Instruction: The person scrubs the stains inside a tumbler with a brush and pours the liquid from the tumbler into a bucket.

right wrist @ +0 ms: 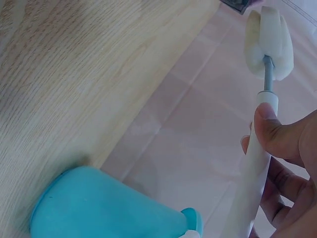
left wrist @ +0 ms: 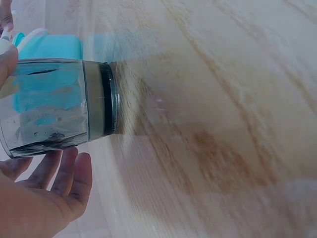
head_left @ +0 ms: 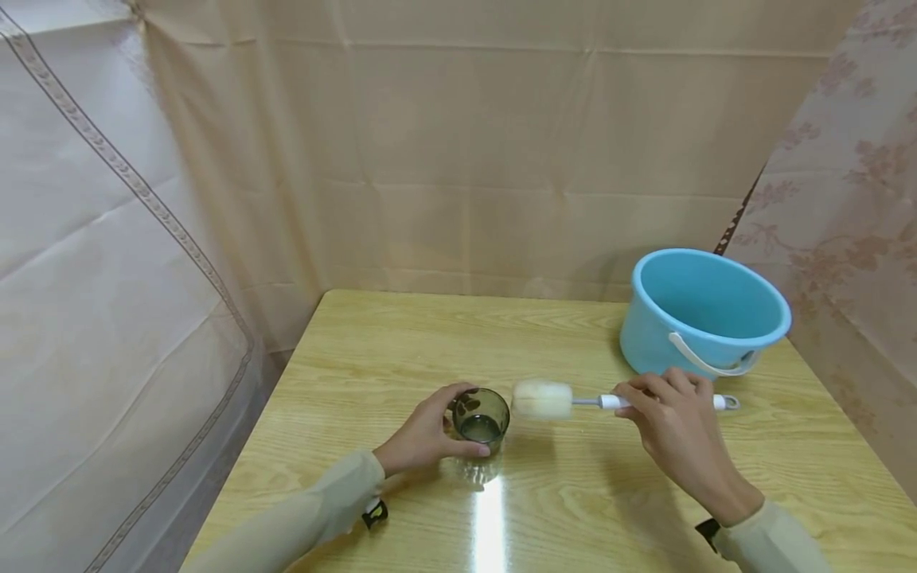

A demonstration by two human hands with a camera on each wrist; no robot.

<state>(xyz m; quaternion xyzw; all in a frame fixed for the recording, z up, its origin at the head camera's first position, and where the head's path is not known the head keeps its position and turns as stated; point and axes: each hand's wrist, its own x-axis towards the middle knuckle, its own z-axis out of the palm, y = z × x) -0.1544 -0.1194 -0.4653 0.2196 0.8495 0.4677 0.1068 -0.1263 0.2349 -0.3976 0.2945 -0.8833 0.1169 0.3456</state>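
A dark tinted glass cup (head_left: 494, 442) stands upright on the table, mouth up. My left hand (head_left: 423, 430) grips it from the left, thumb on the near side and fingers on the far side. In the left wrist view the clear side wall of the glass (left wrist: 54, 111) shows droplets, and its base meets the tabletop. To the right, my right hand (head_left: 680, 434) holds a sponge bottle brush (head_left: 542, 399) by its white handle (right wrist: 254, 168). The brush lies level above the table, its pale sponge head (right wrist: 270, 44) pointing left, close beside the cup's rim.
A light blue bucket (head_left: 645, 338) with a white carrying handle (head_left: 691, 356) stands at the back right, just beyond my right hand. The wood-grain table (head_left: 401, 342) ends at a beige cloth (head_left: 458, 159) hung behind, with more cloth at both sides.
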